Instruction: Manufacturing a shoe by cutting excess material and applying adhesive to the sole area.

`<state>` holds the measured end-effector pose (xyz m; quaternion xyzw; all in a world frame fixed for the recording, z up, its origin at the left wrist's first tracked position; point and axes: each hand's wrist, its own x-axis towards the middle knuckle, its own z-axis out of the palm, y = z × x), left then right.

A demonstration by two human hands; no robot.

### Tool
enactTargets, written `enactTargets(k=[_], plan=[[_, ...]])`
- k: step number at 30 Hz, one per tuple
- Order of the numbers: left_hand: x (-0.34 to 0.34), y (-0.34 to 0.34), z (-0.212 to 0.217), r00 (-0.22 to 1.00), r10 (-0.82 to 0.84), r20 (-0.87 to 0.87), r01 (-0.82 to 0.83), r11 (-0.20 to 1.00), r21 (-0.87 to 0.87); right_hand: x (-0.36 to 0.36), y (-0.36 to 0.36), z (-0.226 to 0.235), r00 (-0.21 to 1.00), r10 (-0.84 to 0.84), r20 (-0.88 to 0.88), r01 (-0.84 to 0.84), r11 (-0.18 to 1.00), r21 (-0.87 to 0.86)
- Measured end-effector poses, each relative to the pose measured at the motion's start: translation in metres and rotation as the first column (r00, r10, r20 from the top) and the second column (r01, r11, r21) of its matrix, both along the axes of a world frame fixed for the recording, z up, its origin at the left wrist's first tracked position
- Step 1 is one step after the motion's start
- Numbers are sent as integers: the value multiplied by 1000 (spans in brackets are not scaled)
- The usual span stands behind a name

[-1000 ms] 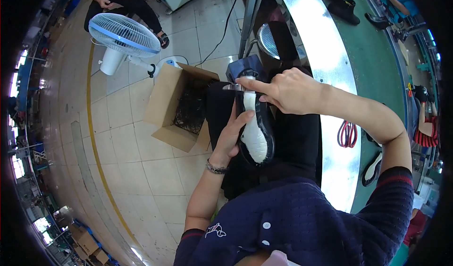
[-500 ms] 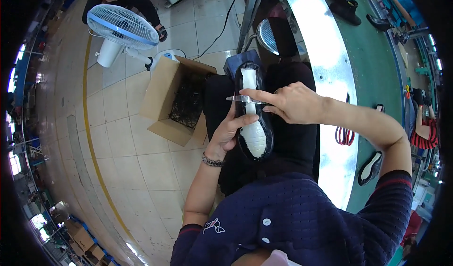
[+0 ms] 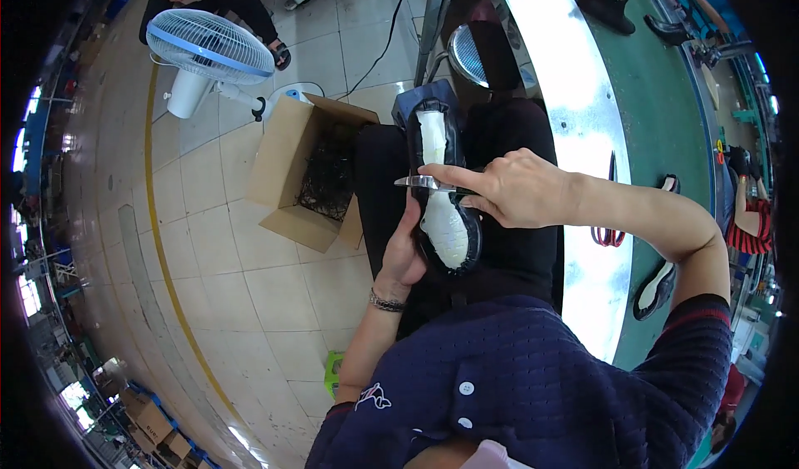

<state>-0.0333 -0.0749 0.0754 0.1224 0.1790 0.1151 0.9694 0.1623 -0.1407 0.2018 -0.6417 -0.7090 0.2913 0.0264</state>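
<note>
A black shoe [image 3: 450,236] lies sole up over my lap, its underside showing a white filler strip. Its far end rests by a dark blue block [image 3: 425,99]. My left hand [image 3: 404,253] is wrapped along the shoe's left side near the wider end; some of its fingers are hidden beneath. In my right hand [image 3: 526,189] is a knife [image 3: 416,183], its metal blade lying crosswise over the narrow middle of the sole. My right index finger stretches along the blade, with the thumb below; the handle is mostly hidden in the hand.
An open cardboard box [image 3: 285,161] with black scraps stands on my left, beyond it a fan [image 3: 210,46] and a seated person. At right runs a metal ledge [image 3: 593,128] with red-handled scissors [image 3: 608,236], beside a green belt [image 3: 645,148] carrying shoes [image 3: 656,290]. A round lamp [image 3: 468,55] stands ahead.
My left thumb has moved off the sole to the shoe's left side. The knife stays across the sole's middle. On the belt, the shoes at right have shifted slightly.
</note>
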Motion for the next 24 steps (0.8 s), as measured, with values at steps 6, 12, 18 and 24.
enactTargets(k=[6,12,18,24], plan=[[1,-9,6,971,76,-227,-9,959,282,-12,11,36,995,54,88,-59,997,51],[-2,0,2,982,-40,-183,74,981,180,-12,-1,4,959,157,236,-174,983,53],[-17,6,-21,944,-276,-180,299,947,118,-26,-4,20,989,86,116,-98,989,107],[-23,-17,-21,999,-18,40,16,998,55,-13,-11,41,974,101,202,-42,960,-278]])
